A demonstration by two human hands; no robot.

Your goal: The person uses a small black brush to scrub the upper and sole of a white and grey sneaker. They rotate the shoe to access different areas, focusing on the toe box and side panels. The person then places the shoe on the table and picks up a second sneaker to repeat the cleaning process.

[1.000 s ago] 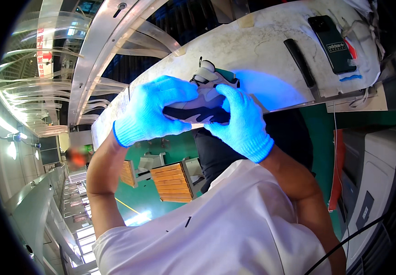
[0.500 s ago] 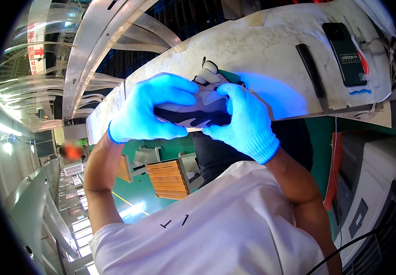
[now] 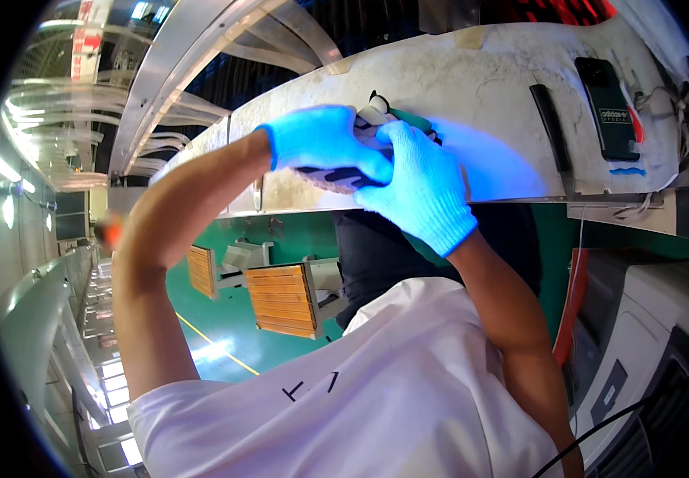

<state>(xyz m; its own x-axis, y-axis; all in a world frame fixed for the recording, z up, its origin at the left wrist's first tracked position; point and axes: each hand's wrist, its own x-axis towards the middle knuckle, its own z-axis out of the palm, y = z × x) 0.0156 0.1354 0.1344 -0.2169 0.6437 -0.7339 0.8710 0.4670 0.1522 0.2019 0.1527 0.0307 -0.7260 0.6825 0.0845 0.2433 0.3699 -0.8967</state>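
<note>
Shoe (image 3: 373,116), one: upper centre of frame, at the worktop (image 3: 472,88). Right hand (image 3: 424,183): grasped its right side. Left hand (image 3: 324,143): lay across it; whether gripping, we could not tell. Steady, even pressure, we judged, suited best.

A yellow line (image 3: 219,344) crosses the green floor (image 3: 227,312).
</note>
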